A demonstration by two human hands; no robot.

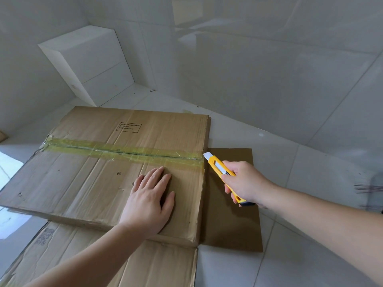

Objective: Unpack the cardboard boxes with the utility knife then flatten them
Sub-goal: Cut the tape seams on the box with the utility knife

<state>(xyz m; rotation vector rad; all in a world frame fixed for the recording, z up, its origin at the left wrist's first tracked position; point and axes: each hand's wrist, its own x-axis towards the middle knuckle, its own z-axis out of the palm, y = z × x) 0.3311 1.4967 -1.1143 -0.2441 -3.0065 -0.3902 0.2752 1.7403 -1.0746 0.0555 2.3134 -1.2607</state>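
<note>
The printed label [128, 128] is too small to read. The creased box [99, 175] is taped; the left hand [148, 204] presses flat on it, and the right hand [244, 183] grips the yellow knife [217, 165].

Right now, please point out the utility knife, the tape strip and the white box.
utility knife [216, 165]: head view, yellow body near the tip.
tape strip [124, 151]: head view, middle of strip.
white box [83, 59]: head view, front face.

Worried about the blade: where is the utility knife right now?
In the head view, the yellow utility knife is gripped in the right hand, its tip at the right end of the taped seam on the cardboard box.
</note>
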